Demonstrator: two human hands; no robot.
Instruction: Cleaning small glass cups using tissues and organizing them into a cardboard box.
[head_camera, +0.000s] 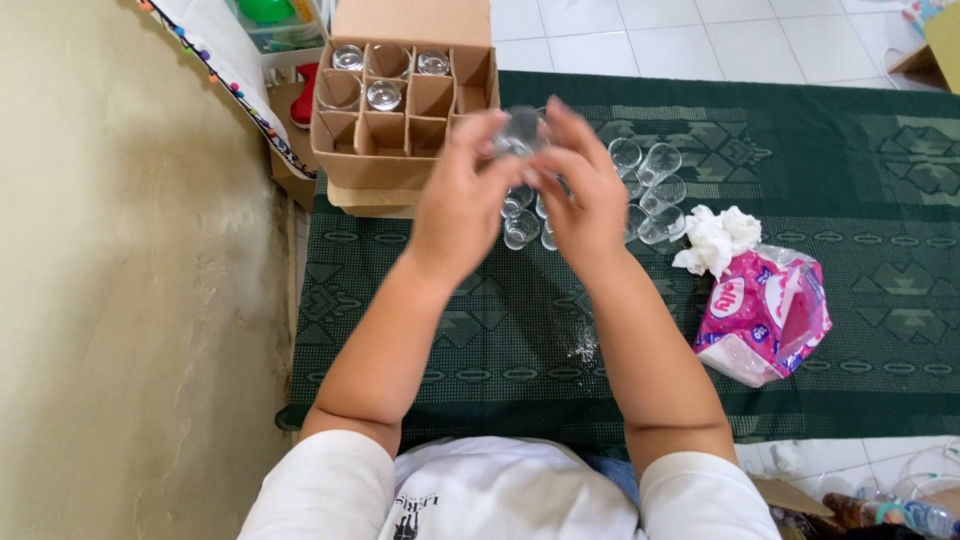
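Both my hands are raised over a dark green patterned mat (850, 250) and together hold one small clear drinking glass (521, 130). My left hand (460, 200) grips it from the left, my right hand (580, 195) from the right, fingertips on the glass. Just beyond the left hand stands a cardboard box with divider cells (400, 160); several cells hold clear glasses (384, 95). Under and right of my hands several more clear glasses (650, 195) stand on the mat.
A crumpled white tissue (715, 238) lies beside a pink tissue pack (765, 315) at the right. A beige wall (130, 300) runs along the left. White floor tiles (700, 35) lie beyond the mat, and a plastic bottle (900, 512) lies bottom right.
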